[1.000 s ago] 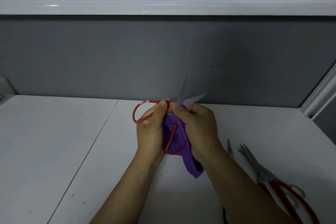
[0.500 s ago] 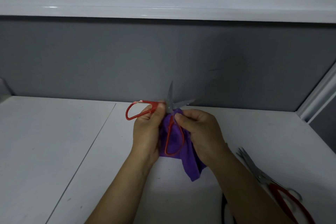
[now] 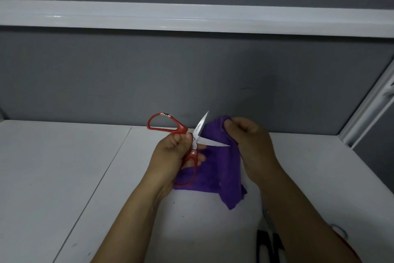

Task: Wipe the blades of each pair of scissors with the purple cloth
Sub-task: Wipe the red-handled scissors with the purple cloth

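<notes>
Above the white table (image 3: 64,177), the right hand (image 3: 253,147) has drawn the gripped purple cloth (image 3: 221,169) off the blades of the left hand's (image 3: 170,156) clasped red scissors (image 3: 193,141).

Dim grey wall (image 3: 128,75), white rail (image 3: 191,17), white table (image 3: 53,166).

Above the tabletop (image 3: 64,177), the scissors (image 3: 193,141) sit in the left hand (image 3: 170,156); just right of the scissors, the cloth (image 3: 221,169) hangs from the right hand (image 3: 253,145), one blade tip touching it.

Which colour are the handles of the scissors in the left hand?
Red; the scissors handles show best in the head view.
</notes>
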